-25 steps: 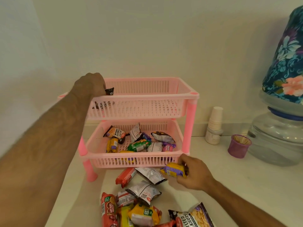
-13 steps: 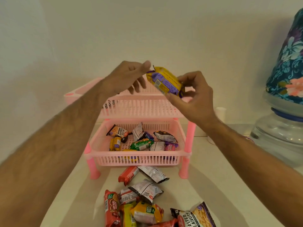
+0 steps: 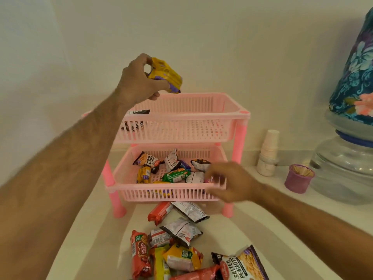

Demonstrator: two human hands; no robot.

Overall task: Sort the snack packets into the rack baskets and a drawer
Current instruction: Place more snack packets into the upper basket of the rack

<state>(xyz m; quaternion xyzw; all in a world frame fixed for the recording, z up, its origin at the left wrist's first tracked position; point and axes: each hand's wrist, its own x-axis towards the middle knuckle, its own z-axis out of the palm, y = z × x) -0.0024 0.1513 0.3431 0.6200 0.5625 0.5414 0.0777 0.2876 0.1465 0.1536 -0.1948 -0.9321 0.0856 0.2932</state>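
- Pale counter (image 3: 252, 229) against plain wall.
- Rack (image 3: 181, 126): packet (image 3: 164, 76) held above top basket, 11 o'clock.
- Left hand (image 3: 139, 81) pinches it by the end seam.
- Right hand (image 3: 230, 182) blurred, slack, empty, 4 o'clock.
- Packet judged light, crinkly, slippery; grip the seam.

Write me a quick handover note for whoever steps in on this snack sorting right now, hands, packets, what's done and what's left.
Left hand grips a yellow and purple packet above the top basket, not yet released.
Right hand, blurred, is open and empty in front of the bottom basket.
Done: one dark packet lies in the top basket; about ten packets sit in the bottom one.
Left: the loose pile on the counter, including the salted peanuts bag and red biscuit roll. No drawer is in view.
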